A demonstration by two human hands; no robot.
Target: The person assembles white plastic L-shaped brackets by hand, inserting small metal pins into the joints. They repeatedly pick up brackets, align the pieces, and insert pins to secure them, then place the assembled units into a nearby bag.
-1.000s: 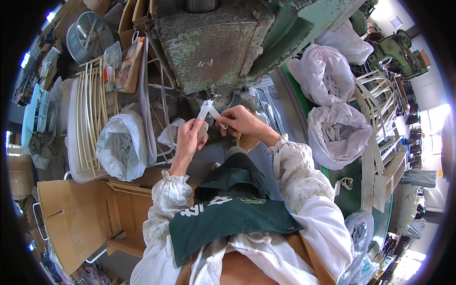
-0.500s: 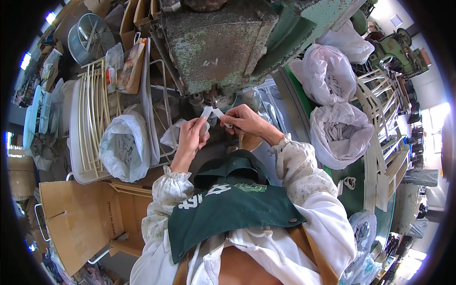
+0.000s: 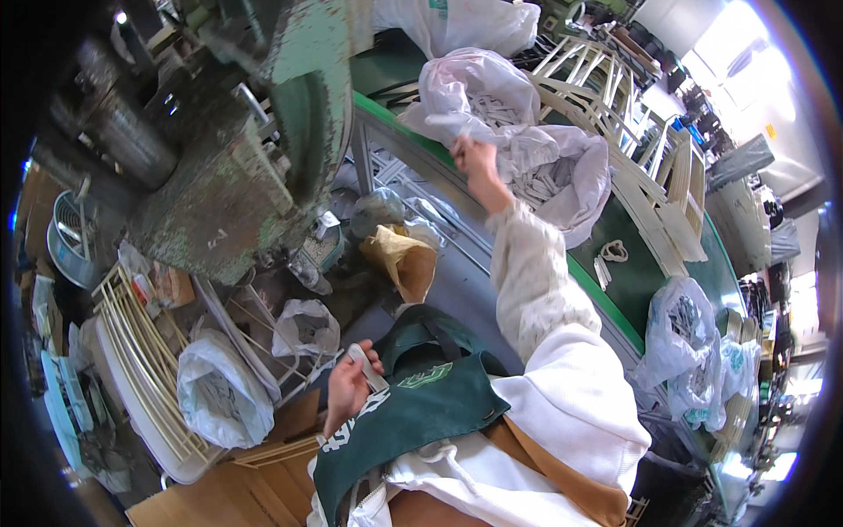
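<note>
My left hand [image 3: 349,386] is closed around a flat whitish strip [image 3: 367,367], low and close to my dark green apron [image 3: 413,408]. Out to the far right, my right hand [image 3: 479,167] reaches over two white plastic bags on a green-topped table. A pale strip [image 3: 449,120], smeared by motion, sticks out from its pinched fingers. The farther bag [image 3: 448,79] and the nearer bag [image 3: 580,193] both hold many small whitish strips. My right hand is at the near side of the farther bag, above where the two meet.
A worn green press [image 3: 237,193] stands ahead to the left. Beside it sit a white bag of strips [image 3: 250,413], a smaller bag [image 3: 307,314] and bent pale rods [image 3: 140,369]. Frames of pale slats [image 3: 650,220] lie on the green table [image 3: 615,303]; clear bags [image 3: 680,334] hang near its edge.
My view has turned right. My hands have parted from in front of the press: the left has drawn back toward my apron, the right has stretched out to the bags.
</note>
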